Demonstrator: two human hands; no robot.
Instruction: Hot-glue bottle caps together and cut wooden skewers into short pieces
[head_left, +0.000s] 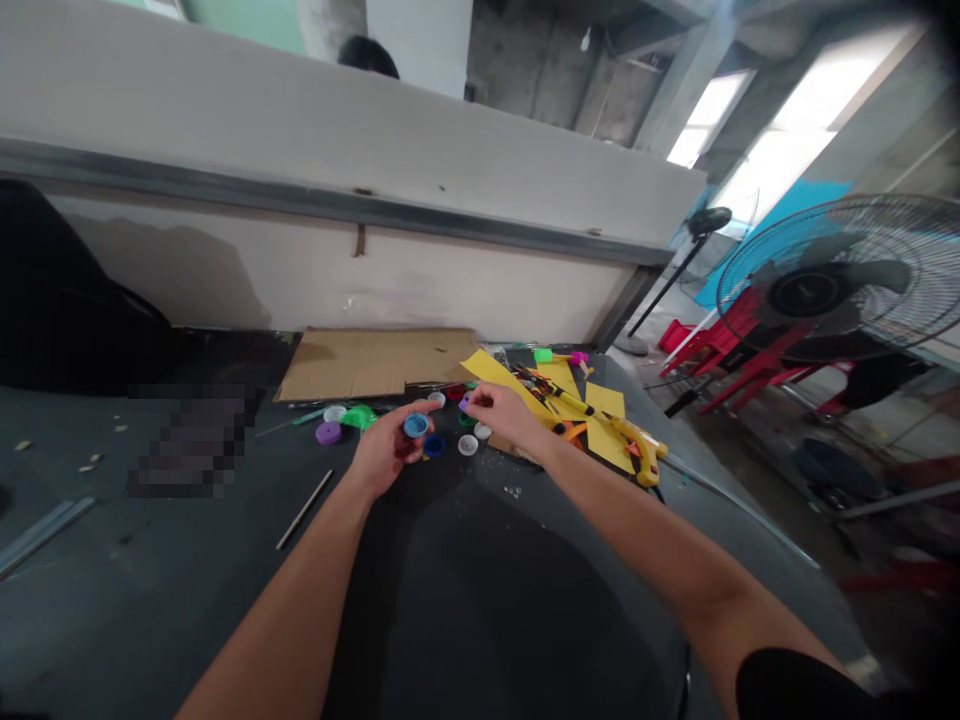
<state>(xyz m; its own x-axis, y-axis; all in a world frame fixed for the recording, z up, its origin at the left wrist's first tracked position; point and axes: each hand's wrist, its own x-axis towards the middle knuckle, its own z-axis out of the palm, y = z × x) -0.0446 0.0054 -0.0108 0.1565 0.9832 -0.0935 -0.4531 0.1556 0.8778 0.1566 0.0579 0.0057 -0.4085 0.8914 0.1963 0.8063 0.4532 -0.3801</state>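
Note:
Between the thumb and fingers of my left hand (388, 452) sits a small light-blue round cap (416, 426), its hollow side up. My right hand (496, 408) is closed in a pinch at a small purple piece (466, 402), whose kind I cannot make out. Under and around the hands lie a dark-blue cap (433, 446), a white cap (468, 445) and other small round caps. Left of my left hand are a purple cap (328, 433) and a crumpled bright-green piece (359, 416).
Behind the hands lies flat cardboard (375, 362). Yellow sheets (611, 440) with tools and a yellow-handled glue gun (637, 452) are at the right. A thin stick (304, 510) lies at left on the dark table (450, 620). A fan (817, 290) stands beyond the table's right edge.

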